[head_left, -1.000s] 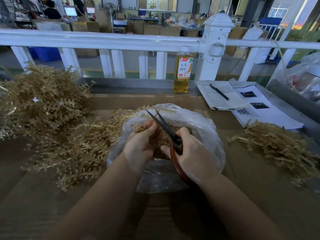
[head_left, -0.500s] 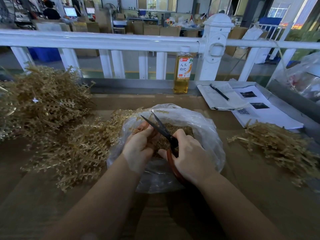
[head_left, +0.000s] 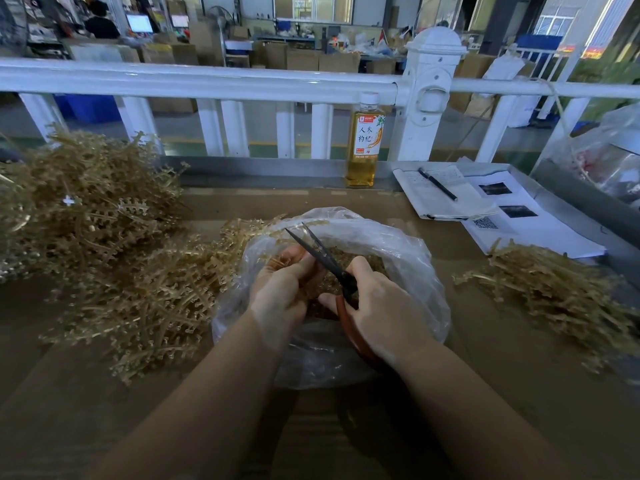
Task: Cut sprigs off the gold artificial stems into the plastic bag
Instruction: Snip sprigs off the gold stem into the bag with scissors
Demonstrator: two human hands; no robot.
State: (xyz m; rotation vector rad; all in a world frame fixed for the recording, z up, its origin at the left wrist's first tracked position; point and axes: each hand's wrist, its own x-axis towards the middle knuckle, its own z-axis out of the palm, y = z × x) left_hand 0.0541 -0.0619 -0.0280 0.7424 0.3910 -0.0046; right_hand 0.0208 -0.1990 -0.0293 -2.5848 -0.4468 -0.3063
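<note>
Snipping over the mouth of the plastic bag, which sits open on the desk straight ahead. Left hand curled round a short gold stem, pinching it near the top so only the tip pokes out toward the blades. Right hand wrapped round the red handles of the scissors, blades parted in a narrow V just above the left fingers. So, for each grip: left holding the stem, right holding the scissors.

Inside the bag, a layer of cut gold bits already showing. Left of the bag, touching its rim, a big heap of uncut gold stems; farther left, a taller mound of the same. On the right, well apart from the bag, a smaller pile of gold stalks, probably the trimmed leftovers, though hard to say for certain.

Likely very light and springy, being thin moulded plastic with a slick coat; apt to flick away when cut and to tangle with neighbours when pulled from the heap. Best taken by the main stalk close below the cut, with the tip kept over the bag opening so pieces drop in. Fingers close to the blades, so worth minding.

Behind, a bottle by the white railing, plus papers and a pen.
</note>
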